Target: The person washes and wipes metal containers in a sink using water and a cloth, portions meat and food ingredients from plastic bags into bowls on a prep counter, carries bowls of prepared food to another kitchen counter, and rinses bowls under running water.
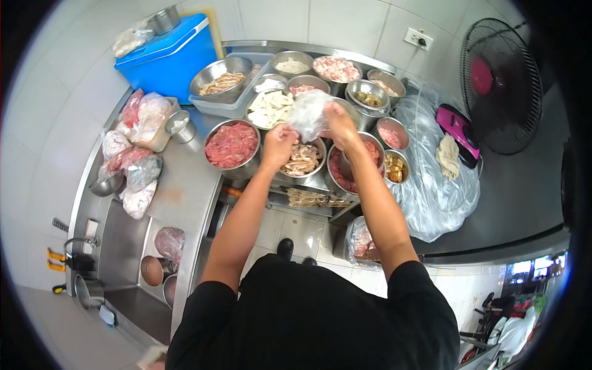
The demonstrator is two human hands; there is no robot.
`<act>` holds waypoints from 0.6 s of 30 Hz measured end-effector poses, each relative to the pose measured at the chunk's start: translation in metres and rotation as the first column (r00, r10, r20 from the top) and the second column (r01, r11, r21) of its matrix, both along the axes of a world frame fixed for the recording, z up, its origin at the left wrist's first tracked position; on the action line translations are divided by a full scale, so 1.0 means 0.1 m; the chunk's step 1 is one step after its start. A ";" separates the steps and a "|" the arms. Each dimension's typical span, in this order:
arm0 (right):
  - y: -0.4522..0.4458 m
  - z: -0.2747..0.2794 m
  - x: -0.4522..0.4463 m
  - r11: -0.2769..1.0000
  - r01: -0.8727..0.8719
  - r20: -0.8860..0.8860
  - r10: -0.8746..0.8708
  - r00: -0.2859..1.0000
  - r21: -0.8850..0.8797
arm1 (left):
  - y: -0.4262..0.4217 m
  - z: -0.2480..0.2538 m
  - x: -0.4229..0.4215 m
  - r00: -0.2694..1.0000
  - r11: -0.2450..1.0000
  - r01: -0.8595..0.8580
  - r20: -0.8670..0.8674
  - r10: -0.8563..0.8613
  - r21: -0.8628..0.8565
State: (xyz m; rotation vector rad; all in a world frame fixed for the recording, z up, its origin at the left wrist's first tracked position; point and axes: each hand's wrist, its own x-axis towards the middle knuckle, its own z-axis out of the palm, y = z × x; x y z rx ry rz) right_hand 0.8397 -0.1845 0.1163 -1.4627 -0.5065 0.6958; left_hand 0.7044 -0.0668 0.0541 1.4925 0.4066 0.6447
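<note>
A clear plastic bag (pixel 308 114) hangs between my two hands above the metal bowls. My left hand (pixel 280 145) has its fingers closed on the bag's lower left edge. On the other side, my right hand (pixel 339 126) grips the bag near its upper right. What the bag contains, if anything, I cannot make out. Beneath my hands stands a pot of sliced cooked-looking meat (pixel 303 161). Left of it is a pot of raw red meat (pixel 232 145), and behind that a bowl of white pieces (pixel 270 109). My right forearm partly covers another pot of red meat (pixel 340 169).
At the back left is a blue cooler (pixel 166 52). Bagged meats (pixel 139 148) lie beside the sink (pixel 126 231). A large plastic sheet (pixel 425 172) and a black fan (pixel 502 86) are on the right. A bag of meat (pixel 362 242) sits low, below the counter.
</note>
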 end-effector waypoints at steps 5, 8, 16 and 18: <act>-0.05 0.00 -0.01 0.969 0.008 -0.243 0.054 0.969 0.246 | -0.09 0.14 -0.12 0.998 0.997 0.023 0.067 -0.019 -0.067; -0.18 0.04 0.05 0.881 -0.054 -0.443 0.289 0.849 0.470 | -0.21 0.20 -0.11 0.992 0.991 0.069 0.114 -0.056 -0.112; -1.00 0.22 -0.08 0.651 0.050 -0.540 0.581 0.609 0.757 | -0.59 0.46 0.01 0.972 0.977 0.211 0.114 -0.207 -0.028; -1.51 0.25 -0.16 0.589 0.066 -0.457 0.547 0.702 0.805 | -0.66 0.39 0.03 0.964 0.969 0.246 0.096 -0.249 0.039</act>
